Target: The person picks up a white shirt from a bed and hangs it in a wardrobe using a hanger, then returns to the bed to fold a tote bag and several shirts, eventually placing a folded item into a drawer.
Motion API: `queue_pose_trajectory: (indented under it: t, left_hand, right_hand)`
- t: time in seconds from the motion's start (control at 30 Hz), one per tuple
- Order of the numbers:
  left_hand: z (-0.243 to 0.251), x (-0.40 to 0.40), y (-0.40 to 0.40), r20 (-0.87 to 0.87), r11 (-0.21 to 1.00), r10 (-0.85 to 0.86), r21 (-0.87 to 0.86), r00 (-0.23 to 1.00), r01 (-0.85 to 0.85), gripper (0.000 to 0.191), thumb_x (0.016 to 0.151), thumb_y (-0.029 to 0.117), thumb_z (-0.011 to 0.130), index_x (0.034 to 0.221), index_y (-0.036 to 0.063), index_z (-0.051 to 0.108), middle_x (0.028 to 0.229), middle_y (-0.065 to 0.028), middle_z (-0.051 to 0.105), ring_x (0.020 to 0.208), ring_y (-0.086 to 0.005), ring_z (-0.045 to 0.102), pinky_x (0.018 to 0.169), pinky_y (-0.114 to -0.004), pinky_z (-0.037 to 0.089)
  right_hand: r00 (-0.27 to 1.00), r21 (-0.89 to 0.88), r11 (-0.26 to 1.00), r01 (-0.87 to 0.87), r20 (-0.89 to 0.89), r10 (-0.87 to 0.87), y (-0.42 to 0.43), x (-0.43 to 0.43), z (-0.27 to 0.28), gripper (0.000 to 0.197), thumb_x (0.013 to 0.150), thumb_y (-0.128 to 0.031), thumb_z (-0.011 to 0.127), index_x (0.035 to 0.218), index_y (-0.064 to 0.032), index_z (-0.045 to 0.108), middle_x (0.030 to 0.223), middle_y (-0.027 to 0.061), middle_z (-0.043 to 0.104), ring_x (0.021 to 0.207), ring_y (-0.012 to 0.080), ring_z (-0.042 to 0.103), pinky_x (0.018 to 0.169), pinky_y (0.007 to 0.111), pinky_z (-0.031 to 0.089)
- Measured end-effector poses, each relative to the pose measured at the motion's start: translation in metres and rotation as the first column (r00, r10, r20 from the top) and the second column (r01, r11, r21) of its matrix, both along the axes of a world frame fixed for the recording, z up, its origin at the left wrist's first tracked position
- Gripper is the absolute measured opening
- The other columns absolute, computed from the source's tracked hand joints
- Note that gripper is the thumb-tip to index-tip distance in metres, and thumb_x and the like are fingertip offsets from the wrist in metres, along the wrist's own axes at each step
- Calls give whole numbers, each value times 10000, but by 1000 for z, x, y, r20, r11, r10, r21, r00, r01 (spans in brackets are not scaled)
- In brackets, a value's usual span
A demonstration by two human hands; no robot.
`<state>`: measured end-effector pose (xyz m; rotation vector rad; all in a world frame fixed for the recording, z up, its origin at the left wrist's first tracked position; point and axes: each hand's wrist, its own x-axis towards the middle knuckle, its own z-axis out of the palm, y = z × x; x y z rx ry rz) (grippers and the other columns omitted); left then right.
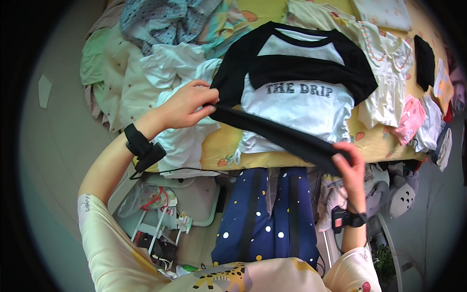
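A raglan shirt (292, 106) with a white body and black sleeves lies face up before me, printed lettering across its front. One black sleeve (292, 67) is folded over the chest. My left hand (193, 104) pinches the other black sleeve (270, 129) between thumb and fingers at the shirt's left side. From there the sleeve stretches slantwise, raised in front of the lower shirt. Its far end is gripped by my right hand (348, 164), lower and to the right. White drawstrings (237, 156) hang at the hem.
The yellow carrot-print bedding (215, 146) ends just before my legs. Left of the shirt lie heaped white and pale clothes (127, 76). A cream collared dress (385, 73) and small folded clothes (410, 118) lie right. Below the edge are a white rack (155, 230) and plush toys (401, 195).
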<state>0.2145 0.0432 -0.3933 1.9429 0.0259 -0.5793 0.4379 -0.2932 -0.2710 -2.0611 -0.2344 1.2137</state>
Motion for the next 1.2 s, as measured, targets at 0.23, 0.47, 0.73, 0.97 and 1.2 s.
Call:
queue_pose_trajectory:
  t: [0.23, 0.47, 0.73, 0.97, 1.2]
  left_hand:
    - [-56, 93, -27, 251, 915, 336, 139, 908, -378, 152, 883, 208, 534, 892, 74, 465, 705, -138, 558, 677, -360, 554, 562, -402, 413]
    - [-124, 140, -43, 279, 794, 371, 398, 885, -459, 229, 859, 303, 565, 924, 91, 505, 764, -120, 620, 705, -330, 600, 581, -417, 446]
    - [-87, 94, -55, 531, 646, 447, 364, 719, -671, 493, 731, 107, 666, 1182, 49, 477, 1028, -138, 553, 957, -289, 536, 848, -364, 399]
    - [-83, -47, -220, -402, 462, 805, -34, 436, -886, 519, 732, 155, 704, 1150, 19, 429, 1043, -106, 530, 960, -170, 515, 810, -298, 425]
    - [-73, -47, -238, -621, 269, 752, -18, 222, -963, 370, 787, 193, 669, 1039, -37, 527, 947, -69, 613, 874, -145, 566, 790, -275, 441]
  right_hand:
    - [985, -5, 993, 114, 130, -113, 25, 132, -55, 227, 851, -116, 582, 1074, -81, 601, 763, -18, 570, 593, 44, 487, 562, 208, 410]
    - [759, 7, 990, 138, 641, -110, 12, 182, -165, 384, 757, -181, 699, 1086, -36, 564, 955, 81, 577, 811, 138, 546, 732, 270, 453]
    - [430, -269, 939, -216, 837, 339, 1, 134, -126, 542, 697, -167, 711, 1192, -88, 507, 1193, 151, 443, 1119, 321, 427, 931, 383, 384]
    - [951, -197, 980, 31, 307, 32, -128, 18, -119, 600, 653, -257, 785, 1118, -14, 493, 997, 87, 542, 950, 161, 501, 830, 305, 401]
    - [953, -121, 948, 295, 103, -284, -149, 25, -106, 168, 787, -120, 672, 847, -24, 548, 779, -2, 571, 640, 73, 512, 645, 204, 430]
